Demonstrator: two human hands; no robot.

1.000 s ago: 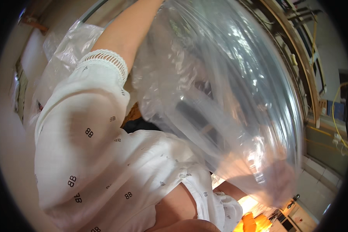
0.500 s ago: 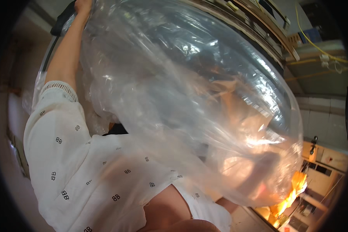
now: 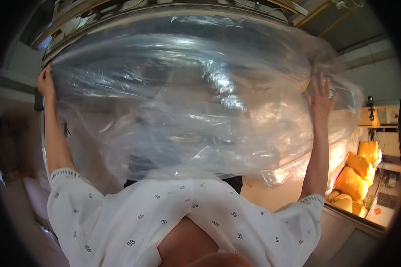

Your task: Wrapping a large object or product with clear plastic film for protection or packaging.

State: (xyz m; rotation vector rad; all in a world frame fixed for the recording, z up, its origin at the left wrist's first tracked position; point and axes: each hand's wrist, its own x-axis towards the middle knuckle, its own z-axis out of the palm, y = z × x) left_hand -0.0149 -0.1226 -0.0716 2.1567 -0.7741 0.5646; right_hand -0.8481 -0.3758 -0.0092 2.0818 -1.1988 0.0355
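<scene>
A wide sheet of clear plastic film (image 3: 187, 102) spreads before me, wrinkled and shiny, its lower edge hanging loosely against my white printed shirt. At its far left corner my left hand (image 3: 46, 81) is closed on the film with the fingers pinched together. My right hand (image 3: 321, 95) lies flat at the right end, fingers spread, pressing on the film rather than gripping it. Some of the film bunches and sticks out past that hand. A dark surface shows through it, too blurred to name.
Beyond the film runs a long frame or rack edge (image 3: 165, 8) with wooden strips (image 3: 82, 12). Several bright yellow bundles (image 3: 354, 178) are stacked at the right, near a pale cabinet (image 3: 343, 231). A dark upright piece (image 3: 38, 100) stands beside my left hand.
My view has levelled. The film, billowing and bunched before, is now spread out crosswise. My right hand, earlier blurred behind the film low on the right, now rests on its right end.
</scene>
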